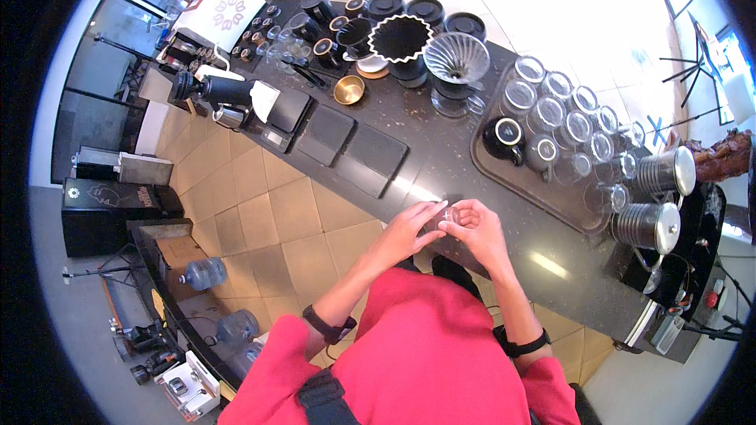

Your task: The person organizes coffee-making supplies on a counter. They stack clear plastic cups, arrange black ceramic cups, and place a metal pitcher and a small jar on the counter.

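Note:
Just above the near edge of the dark speckled counter (pixel 437 136), a small dark round object (pixel 442 218) with a pale cross mark is held between my hands. My left hand (pixel 409 231) has its fingers along the left side of it. From the other side, the thumb and curled fingers of my right hand (pixel 481 233) grip it. Fingers cover much of its rim, so its exact kind is unclear. To the left along the counter edge lie a flat black scale (pixel 372 159), a second black slab (pixel 326 133) and a scale with a small display (pixel 286 117).
A brown tray (pixel 490 168) of upturned glasses and cups is on the right, beside French presses (pixel 647 227). Behind are a ribbed glass dripper (pixel 458 58), a black fluted dripper (pixel 401 38) and a brass bowl (pixel 349 90). Water jugs (pixel 207 273) stand lower left.

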The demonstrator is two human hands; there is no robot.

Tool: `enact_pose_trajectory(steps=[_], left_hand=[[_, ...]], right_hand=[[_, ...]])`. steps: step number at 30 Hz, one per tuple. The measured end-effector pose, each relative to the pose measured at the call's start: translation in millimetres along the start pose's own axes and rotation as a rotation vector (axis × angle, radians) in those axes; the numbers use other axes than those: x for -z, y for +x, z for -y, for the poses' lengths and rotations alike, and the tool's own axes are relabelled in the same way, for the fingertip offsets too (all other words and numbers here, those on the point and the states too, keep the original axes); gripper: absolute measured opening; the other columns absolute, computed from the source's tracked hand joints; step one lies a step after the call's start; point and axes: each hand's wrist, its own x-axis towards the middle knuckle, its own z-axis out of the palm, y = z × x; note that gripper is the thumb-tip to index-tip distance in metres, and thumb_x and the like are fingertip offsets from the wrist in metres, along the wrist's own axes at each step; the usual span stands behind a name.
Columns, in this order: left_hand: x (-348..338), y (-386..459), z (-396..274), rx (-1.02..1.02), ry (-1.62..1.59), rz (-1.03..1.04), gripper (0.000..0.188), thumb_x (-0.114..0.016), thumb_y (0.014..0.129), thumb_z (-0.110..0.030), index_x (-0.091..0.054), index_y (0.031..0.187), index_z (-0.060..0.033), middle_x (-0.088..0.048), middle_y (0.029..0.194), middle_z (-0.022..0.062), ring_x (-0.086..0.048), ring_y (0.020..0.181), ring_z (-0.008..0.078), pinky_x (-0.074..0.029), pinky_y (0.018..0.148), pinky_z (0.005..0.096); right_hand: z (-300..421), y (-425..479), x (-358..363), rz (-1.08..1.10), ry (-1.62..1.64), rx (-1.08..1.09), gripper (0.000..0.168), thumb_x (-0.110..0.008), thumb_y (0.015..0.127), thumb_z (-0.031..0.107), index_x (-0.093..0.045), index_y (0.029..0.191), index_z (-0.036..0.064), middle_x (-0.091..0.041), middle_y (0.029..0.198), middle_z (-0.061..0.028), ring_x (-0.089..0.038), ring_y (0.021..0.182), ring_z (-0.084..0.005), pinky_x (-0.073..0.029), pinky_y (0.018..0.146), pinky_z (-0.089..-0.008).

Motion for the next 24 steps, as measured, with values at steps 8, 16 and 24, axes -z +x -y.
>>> enact_pose_trajectory(steps=[8,16,24], left_hand=[[73.1,-11.3,60.2,0.171,-0.236,-0.224,0.058,-0.081,0.093,-0.019,-0.06,0.142,0.002,-0.073,0.128,0.0176,-0.072,0.115,0.0258,-0.056,0.1,0.0382],[157.6,-25.9,150.4,0.269,-0.598,-0.279,0.063,-0.083,0.092,-0.015,-0.056,0.143,0.01,-0.074,0.122,0.0178,-0.074,0.109,0.0212,-0.058,0.097,0.0359],[226.7,-41.1,195.2,0.295,-0.635,-0.302,0.06,-0.081,0.093,-0.01,-0.056,0.146,0.0059,-0.073,0.125,0.014,-0.072,0.112,0.0198,-0.056,0.101,0.0348]], right_hand=[[50.3,66.9,-83.3,0.118,-0.082,0.04,0.042,-0.08,0.095,0.027,-0.066,0.125,0.001,-0.076,0.097,-0.0084,-0.074,0.09,-0.0179,-0.059,0.08,-0.0338],[97.5,215.0,-182.8,-0.089,-0.653,0.359,0.053,-0.079,0.091,0.028,-0.06,0.133,0.002,-0.062,0.126,-0.0197,-0.066,0.113,-0.0348,-0.057,0.094,-0.0448],[102.8,318.6,-270.5,-0.193,-1.114,0.264,0.08,-0.085,0.082,0.034,-0.047,0.148,0.009,-0.05,0.143,-0.0246,-0.056,0.128,-0.0424,-0.056,0.1,-0.0527]])
